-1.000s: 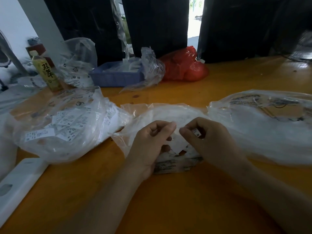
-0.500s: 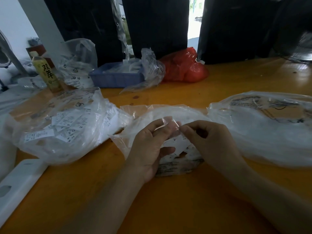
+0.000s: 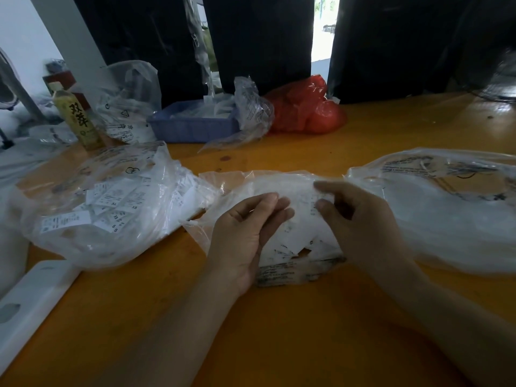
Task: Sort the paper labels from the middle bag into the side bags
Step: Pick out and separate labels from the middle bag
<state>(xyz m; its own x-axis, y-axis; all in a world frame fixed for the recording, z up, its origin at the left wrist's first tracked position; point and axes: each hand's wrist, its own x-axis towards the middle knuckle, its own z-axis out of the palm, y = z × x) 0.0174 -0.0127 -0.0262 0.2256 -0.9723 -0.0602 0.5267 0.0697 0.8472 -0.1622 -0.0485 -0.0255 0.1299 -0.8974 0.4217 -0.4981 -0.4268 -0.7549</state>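
Far left on the orange table (image 3: 279,331): a white flat tray (image 3: 30,300) at the near edge, and behind it a yellow drink bottle (image 3: 78,118) standing upright. Next, the left bag (image 3: 111,202), clear plastic, lying on its side and packed with white paper labels (image 3: 111,202) marked XL, XS and S. Behind that, a blue plastic basket (image 3: 192,127) with crumpled clear film, then a red plastic bag (image 3: 304,110) just beside it.

At centre, the middle bag (image 3: 240,185), clear, holding a loose heap of labels between the two wrists. Over it the left hand (image 3: 245,233), palm turned up, fingers now nearly straight and loose, no longer pressed fingertip to fingertip with the other hand as half a second ago; gripping nothing that shows. Apart from it by a small gap, the right hand (image 3: 357,219), raised slightly since then, thumb and forefinger curled and pinching a blurred single label (image 3: 310,201) above the heap.

Far right, the right bag (image 3: 446,213), clear and puffed, unmoved, contents too hazy to tell.
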